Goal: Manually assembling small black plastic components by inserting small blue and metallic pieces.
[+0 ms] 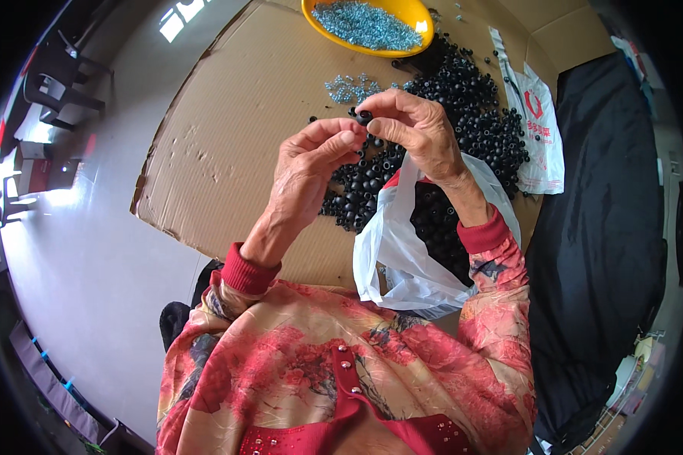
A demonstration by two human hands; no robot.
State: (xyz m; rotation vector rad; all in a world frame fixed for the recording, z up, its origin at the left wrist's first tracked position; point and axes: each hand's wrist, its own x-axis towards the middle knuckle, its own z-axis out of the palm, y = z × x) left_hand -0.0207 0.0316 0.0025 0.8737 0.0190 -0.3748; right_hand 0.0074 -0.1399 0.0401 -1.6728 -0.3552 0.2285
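Over the cardboard, my two hands meet fingertip to fingertip. My right hand (425, 136) pinches a small round black bead-like piece with a hole (364, 117) between thumb and forefinger. The fingers of my left hand (311, 163) are closed in a pinch right beside that piece; anything they hold is too small to make out. Beneath and beyond the hands spreads a heap of similar black pieces (467, 95). Below my right wrist a white plastic bag (391, 250) stands open with more black pieces inside. A little pile of light blue clear pieces (349, 89) lies just beyond my fingertips.
A yellow bowl (311, 19) full of light blue clear pieces stands at the far side of the cardboard sheet (220, 121). To the right lie a flat white bag with red print (542, 144) and a black cloth (599, 243). Dark chairs (61, 91) stand far left.
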